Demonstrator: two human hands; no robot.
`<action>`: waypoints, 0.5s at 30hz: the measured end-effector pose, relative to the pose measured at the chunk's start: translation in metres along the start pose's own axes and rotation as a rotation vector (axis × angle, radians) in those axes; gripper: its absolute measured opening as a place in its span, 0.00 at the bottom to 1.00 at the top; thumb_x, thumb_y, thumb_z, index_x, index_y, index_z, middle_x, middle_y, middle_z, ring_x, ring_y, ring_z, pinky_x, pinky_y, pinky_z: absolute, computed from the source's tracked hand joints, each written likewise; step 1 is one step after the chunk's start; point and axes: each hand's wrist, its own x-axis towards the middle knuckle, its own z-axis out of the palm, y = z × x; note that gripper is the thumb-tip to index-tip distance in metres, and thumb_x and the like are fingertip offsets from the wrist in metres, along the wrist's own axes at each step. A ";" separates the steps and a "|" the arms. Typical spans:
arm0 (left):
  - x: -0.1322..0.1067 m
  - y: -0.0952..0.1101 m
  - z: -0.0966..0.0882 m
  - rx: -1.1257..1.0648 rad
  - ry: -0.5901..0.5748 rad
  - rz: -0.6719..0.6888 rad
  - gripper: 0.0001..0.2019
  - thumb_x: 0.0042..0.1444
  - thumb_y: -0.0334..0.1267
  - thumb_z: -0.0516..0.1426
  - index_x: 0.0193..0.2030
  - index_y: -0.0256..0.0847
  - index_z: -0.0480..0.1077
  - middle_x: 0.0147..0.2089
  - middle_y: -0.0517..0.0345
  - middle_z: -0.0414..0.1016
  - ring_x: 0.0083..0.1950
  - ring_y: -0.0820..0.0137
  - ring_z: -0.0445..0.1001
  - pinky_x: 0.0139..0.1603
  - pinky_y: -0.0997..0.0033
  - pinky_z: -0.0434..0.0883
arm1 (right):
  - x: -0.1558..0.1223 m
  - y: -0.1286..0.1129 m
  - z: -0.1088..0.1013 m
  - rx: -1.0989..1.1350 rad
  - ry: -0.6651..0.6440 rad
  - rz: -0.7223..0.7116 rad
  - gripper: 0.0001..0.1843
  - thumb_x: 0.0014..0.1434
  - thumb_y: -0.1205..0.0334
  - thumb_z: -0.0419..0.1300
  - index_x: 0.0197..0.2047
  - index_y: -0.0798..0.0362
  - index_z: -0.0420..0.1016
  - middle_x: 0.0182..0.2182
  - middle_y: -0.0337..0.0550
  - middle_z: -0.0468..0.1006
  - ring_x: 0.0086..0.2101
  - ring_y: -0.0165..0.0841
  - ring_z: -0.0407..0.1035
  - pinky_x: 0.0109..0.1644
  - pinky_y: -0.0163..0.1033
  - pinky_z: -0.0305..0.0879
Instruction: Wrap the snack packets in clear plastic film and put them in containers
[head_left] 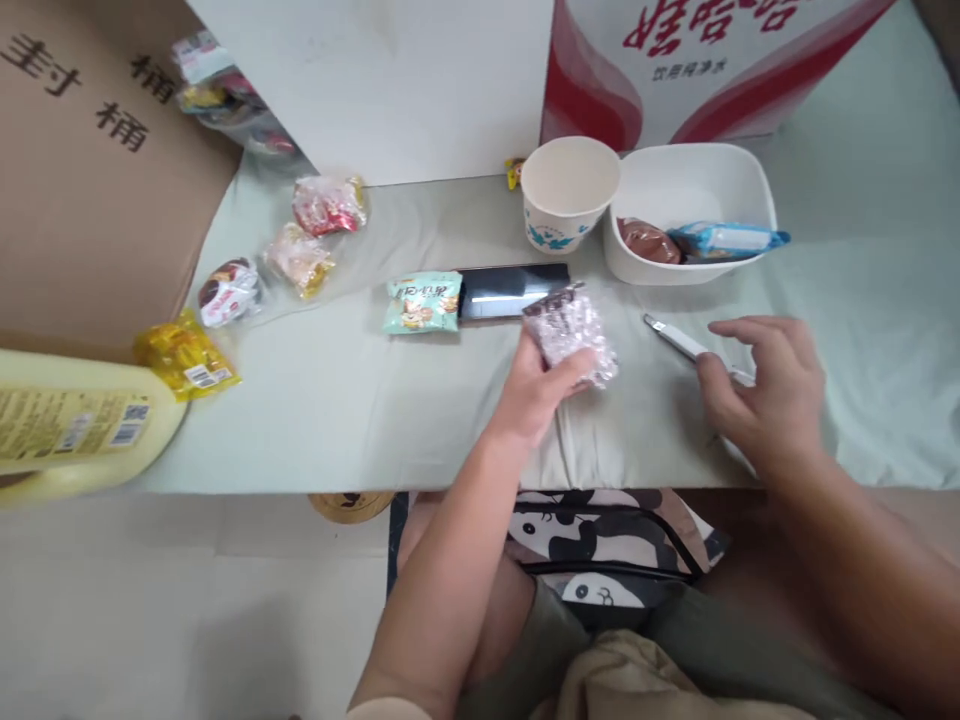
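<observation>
My left hand (541, 388) is closed around a shiny silvery packet with a dark brown top (571, 335), holding it just above the table. To the right, my right hand (772, 390) has thumb and forefinger apart over a white utility knife (681, 342). The knife's far part shows beyond the fingertips, and the hand covers some of the rest. Left of the silvery packet, a black smartphone (514, 292) lies flat, with a mint-green snack packet (424, 302) at its left end.
Behind stand a paper cup (566, 190) and a white plastic tub (690, 272) holding brown and blue packets. Several wrapped snacks, including a yellow packet (186, 355), lie at the left near a yellow jug (82, 420). Cardboard (97, 230) and a red-and-white box (720, 75) border the table.
</observation>
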 end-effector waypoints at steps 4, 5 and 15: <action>0.003 0.005 -0.003 -0.070 0.052 0.036 0.29 0.54 0.48 0.62 0.63 0.50 0.63 0.60 0.52 0.76 0.57 0.59 0.78 0.52 0.60 0.77 | 0.003 0.035 0.000 -0.070 -0.188 0.071 0.21 0.65 0.54 0.55 0.59 0.45 0.74 0.53 0.56 0.78 0.56 0.56 0.72 0.61 0.67 0.69; 0.005 0.004 -0.002 -0.049 0.067 0.062 0.29 0.53 0.45 0.61 0.62 0.50 0.63 0.59 0.52 0.77 0.57 0.60 0.78 0.54 0.59 0.76 | 0.003 0.041 0.001 -0.076 -0.224 0.053 0.21 0.65 0.53 0.55 0.59 0.46 0.75 0.53 0.56 0.78 0.56 0.57 0.72 0.61 0.67 0.68; 0.018 -0.023 0.003 0.197 0.145 0.296 0.33 0.51 0.56 0.69 0.61 0.51 0.65 0.61 0.53 0.74 0.65 0.62 0.72 0.68 0.62 0.66 | 0.002 0.030 -0.008 0.145 -0.266 0.075 0.19 0.69 0.57 0.48 0.49 0.52 0.80 0.38 0.51 0.81 0.39 0.44 0.77 0.43 0.49 0.74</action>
